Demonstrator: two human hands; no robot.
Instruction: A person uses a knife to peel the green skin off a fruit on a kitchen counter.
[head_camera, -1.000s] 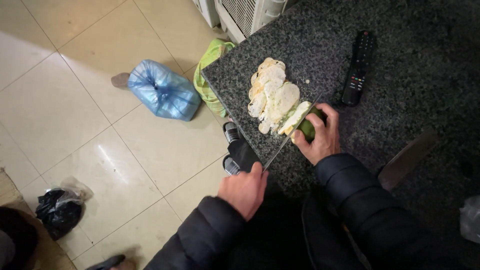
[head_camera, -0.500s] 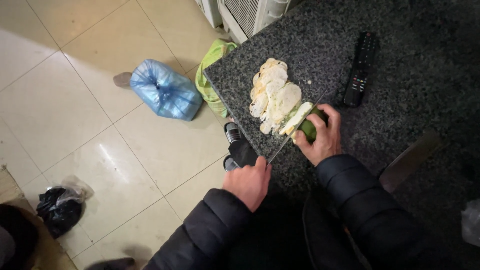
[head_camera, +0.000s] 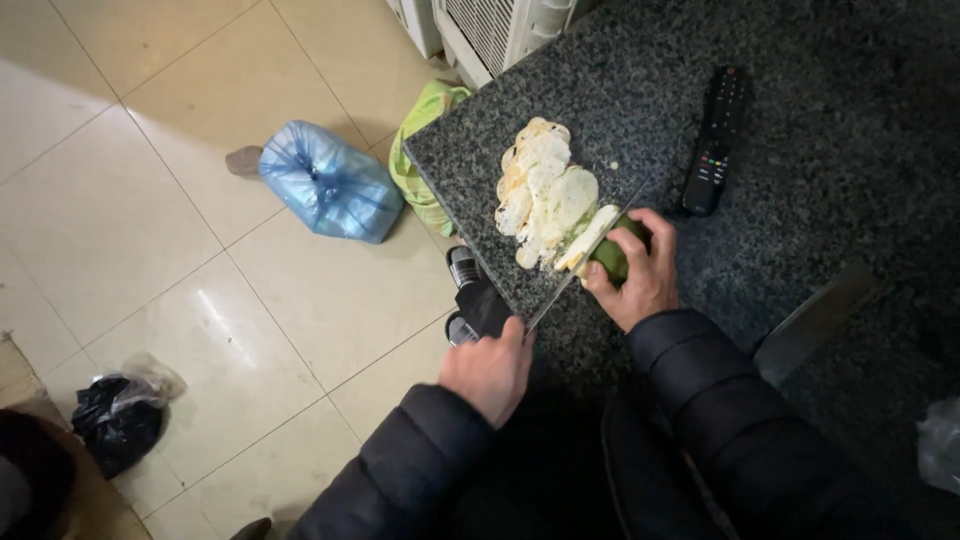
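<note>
Slicing is under way: the left hand (head_camera: 490, 368) grips the knife (head_camera: 578, 270), the right hand (head_camera: 640, 272) clamps the green vegetable (head_camera: 612, 256) beside the slices (head_camera: 545, 192); the cut ahead needs fingertips kept off the blade.

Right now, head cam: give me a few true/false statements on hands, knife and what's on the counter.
1. The left hand grips the knife. True.
2. The right hand holds a red vegetable. False: it steadies a green vegetable.
3. Pale slices lie piled on the granite counter. True.
4. The remote control lies on the floor. False: it lies on the counter.
5. A blue plastic bag lies on the tiled floor. True.
</note>
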